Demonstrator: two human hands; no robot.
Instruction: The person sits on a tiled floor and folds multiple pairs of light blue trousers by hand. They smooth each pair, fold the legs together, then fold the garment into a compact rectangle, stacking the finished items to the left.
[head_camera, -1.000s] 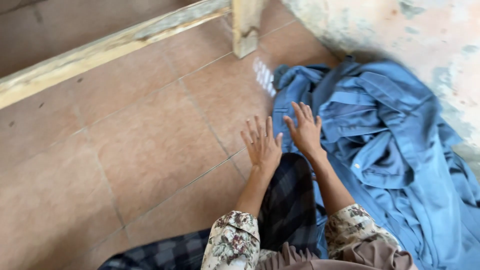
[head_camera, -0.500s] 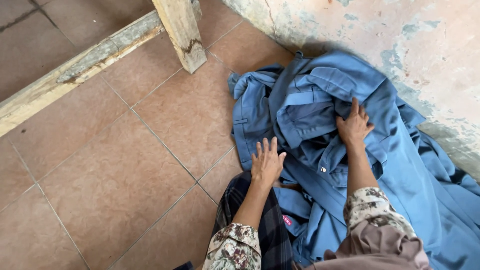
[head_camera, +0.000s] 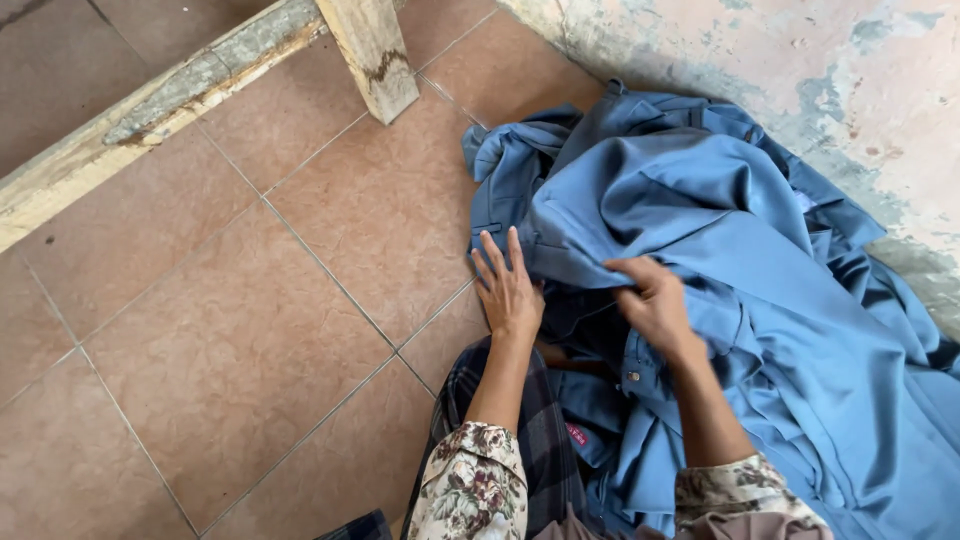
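Two hands working a heap of blue garments on a tiled floor.

The right hand (head_camera: 655, 300) is pinching a fold of the blue garment pile (head_camera: 740, 300), fingers curled shut on it; the left hand (head_camera: 508, 290) is lying open, fingers spread, pressing the pile's edge by the terracotta floor tiles (head_camera: 250, 330). The cloth is looking soft, light, limp, best gripped at seams or collars. A rough wooden post (head_camera: 375, 50) and a peeling plaster wall (head_camera: 800, 60) are standing beyond.

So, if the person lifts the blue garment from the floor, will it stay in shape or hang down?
The blue garment will probably hang limp: it already lies in soft folds and creases over the tiled floor. The right hand pinches a fold easily, so it seems thin and light. It likely slides a little on the smooth tiles when the left hand pushes it.
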